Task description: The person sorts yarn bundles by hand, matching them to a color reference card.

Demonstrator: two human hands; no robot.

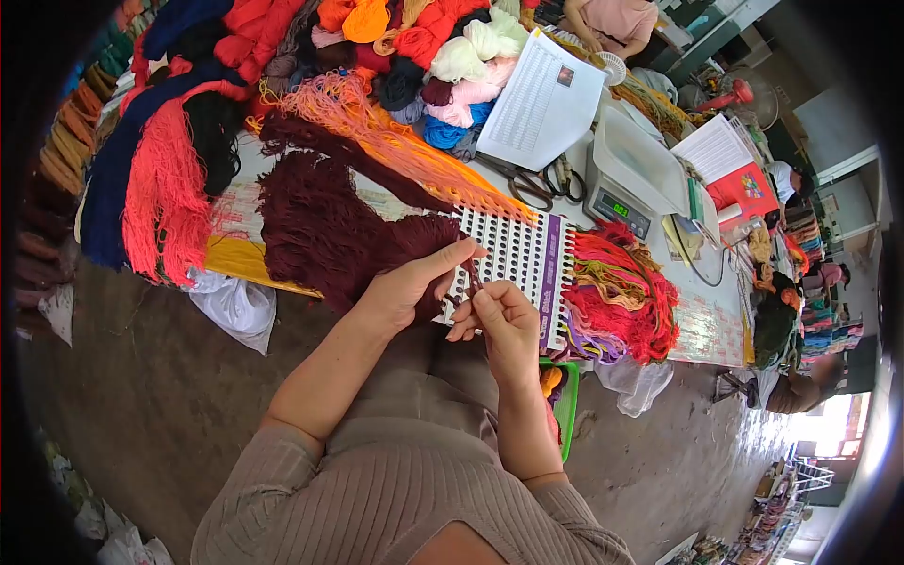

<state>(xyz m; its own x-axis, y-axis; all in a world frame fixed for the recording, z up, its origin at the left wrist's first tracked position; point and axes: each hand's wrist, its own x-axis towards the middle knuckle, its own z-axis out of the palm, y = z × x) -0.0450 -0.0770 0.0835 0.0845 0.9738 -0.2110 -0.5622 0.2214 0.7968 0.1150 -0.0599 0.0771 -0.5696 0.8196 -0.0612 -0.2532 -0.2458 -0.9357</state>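
Strands of dark maroon yarn [474, 279] run between my two hands, over the left part of a white card punched with rows of holes [499, 247]. My left hand [414, 284] is closed, thumb and fingers pinching the strands. Close by on the right, my right hand [506, 325] pinches the same yarn with bent fingers. A thick maroon yarn bundle [315, 221] spreads to the left of the card. Orange yarn [443, 168] lies along the card's far edge. Mixed red, green and purple threads [621, 297] hang from its purple-labelled right side.
Yarn skeins [471, 52] are heaped at the back. Scissors [532, 188], a printed sheet [541, 104] and a scale [619, 215] bearing a plastic container [640, 155] lie beyond the card. Below the table edge is a green basket [569, 405]. Another person [617, 24] sits across.
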